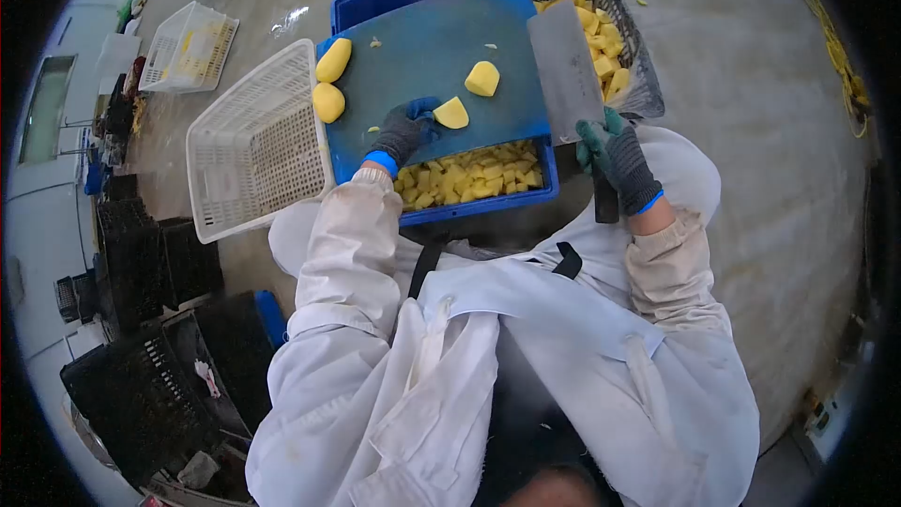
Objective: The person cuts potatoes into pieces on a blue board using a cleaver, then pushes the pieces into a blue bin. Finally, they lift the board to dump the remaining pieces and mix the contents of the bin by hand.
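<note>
My left hand [406, 130], in a dark glove with blue fingertips, touches a cut potato piece [451, 114] on the blue-green cutting board [404, 66]. A second cut piece [482, 79] lies just above and to the right of it. Two whole peeled potatoes [333, 60] [328, 102] rest at the board's left edge. My right hand [615, 155], gloved too, grips the handle of a wide cleaver [564, 66], its blade over the board's right edge. Potato chunks [469, 175] fill the part of the blue bin [479, 207] that shows below the board.
An empty white basket [258, 141] stands left of the board, another white crate [190, 47] beyond it. Behind the cleaver, a dark basket [648, 84] holds potato pieces. Black crates [141, 244] are stacked at the left. A yellow rope [835, 47] hangs at the far right.
</note>
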### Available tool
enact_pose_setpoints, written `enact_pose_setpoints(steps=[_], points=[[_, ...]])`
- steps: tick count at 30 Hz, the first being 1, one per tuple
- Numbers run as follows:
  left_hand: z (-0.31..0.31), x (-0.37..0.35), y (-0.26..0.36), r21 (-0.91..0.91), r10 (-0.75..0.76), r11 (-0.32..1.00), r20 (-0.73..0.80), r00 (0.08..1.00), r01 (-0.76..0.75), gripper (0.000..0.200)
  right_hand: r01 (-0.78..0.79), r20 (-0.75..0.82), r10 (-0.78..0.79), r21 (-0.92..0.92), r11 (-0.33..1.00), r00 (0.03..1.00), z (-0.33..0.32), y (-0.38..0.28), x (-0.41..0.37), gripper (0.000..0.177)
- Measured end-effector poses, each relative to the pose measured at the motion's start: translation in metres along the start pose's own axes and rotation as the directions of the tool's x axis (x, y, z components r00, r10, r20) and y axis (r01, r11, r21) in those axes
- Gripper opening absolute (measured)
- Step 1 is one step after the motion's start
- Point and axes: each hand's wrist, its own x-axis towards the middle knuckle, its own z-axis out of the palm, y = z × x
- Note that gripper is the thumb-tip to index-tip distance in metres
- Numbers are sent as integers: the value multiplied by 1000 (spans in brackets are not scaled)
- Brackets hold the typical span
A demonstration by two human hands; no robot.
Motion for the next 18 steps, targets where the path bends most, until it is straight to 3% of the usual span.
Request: enact_pose_setpoints(steps=[2,5,8,11,14,18], points=[[-5,10,-36,38,164,986,-14,986,-163,30,8,3,-8,15,1000,1000,2,-2,2,18],[-6,-12,4,-26,0,1000,6,1000,0,32,16,18,-18,87,996,1000,2,0,4,19],[-5,-1,4,351,186,924,-63,981,-153,35,28,-10,-27,79,996,1000,4,-2,3,19],[21,4,8,316,360,900,-153,920,-300,47,23,-50,-19,81,996,999,6,-6,3,18],[40,-11,33,677,279,722,-99,955,-141,54,63,-60,-56,126,990,997,4,-7,3,18],[39,-17,39,551,120,831,-54,991,-71,52,132,-117,-111,200,971,987,-2,-15,1,19]])
